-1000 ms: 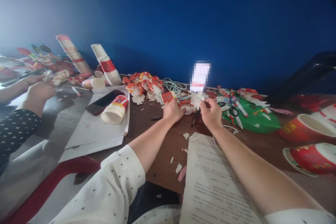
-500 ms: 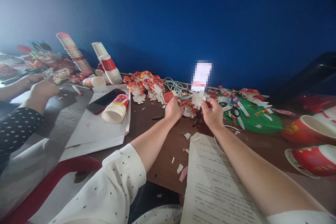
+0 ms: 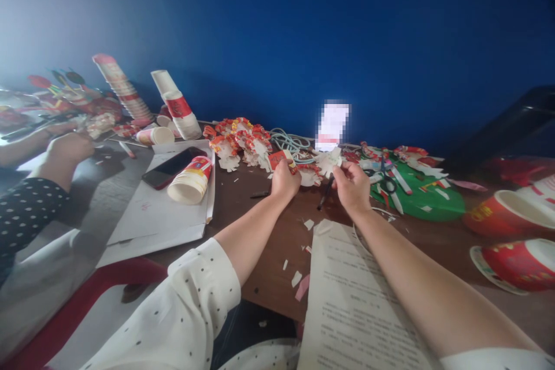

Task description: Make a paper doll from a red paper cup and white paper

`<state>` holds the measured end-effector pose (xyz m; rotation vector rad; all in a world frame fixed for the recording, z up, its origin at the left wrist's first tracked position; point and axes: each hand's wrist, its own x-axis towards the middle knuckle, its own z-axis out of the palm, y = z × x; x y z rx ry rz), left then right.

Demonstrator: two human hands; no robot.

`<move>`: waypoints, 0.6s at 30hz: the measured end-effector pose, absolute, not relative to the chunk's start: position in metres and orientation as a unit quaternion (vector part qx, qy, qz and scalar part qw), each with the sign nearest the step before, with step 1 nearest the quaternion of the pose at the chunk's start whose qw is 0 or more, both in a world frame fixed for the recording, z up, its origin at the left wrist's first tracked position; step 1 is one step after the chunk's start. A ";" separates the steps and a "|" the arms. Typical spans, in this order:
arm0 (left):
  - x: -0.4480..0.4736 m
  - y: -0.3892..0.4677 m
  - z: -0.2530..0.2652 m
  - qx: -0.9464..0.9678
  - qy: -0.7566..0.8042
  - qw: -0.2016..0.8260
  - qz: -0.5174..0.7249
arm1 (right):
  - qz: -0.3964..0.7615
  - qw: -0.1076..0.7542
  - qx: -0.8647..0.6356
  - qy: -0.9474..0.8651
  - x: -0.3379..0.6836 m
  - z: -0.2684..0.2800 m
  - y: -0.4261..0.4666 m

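Brown tabletop [image 3: 277, 243] leaves scrap-strewn room between the forearms [image 3: 249, 231], lower centre, bounded by its front edge and one printed sheet [image 3: 347, 300]. At centre, the left hand [image 3: 285, 182] grips one red-and-white paper piece [image 3: 276, 159]; just right, the right hand [image 3: 353, 186] pinches one white paper cutout [image 3: 327, 162].

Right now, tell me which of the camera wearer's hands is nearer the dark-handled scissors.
The right hand: it is just left of the dark-handled scissors. The left hand is farther left, beyond the right hand.
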<state>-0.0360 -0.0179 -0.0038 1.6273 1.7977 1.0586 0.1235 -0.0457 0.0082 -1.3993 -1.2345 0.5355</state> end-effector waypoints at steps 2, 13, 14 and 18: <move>-0.036 -0.018 -0.004 0.597 0.662 0.248 0.379 | 0.228 0.562 -0.598 -0.524 0.123 0.008 -0.046; -0.034 -0.015 -0.007 0.585 0.659 0.284 0.377 | 0.224 0.561 -0.600 -0.525 0.122 0.009 -0.047; -0.034 -0.015 -0.007 0.579 0.658 0.293 0.383 | 0.223 0.561 -0.599 -0.526 0.122 0.010 -0.047; -0.035 -0.015 -0.006 0.553 0.656 0.326 0.397 | 0.217 0.558 -0.600 -0.530 0.122 0.010 -0.048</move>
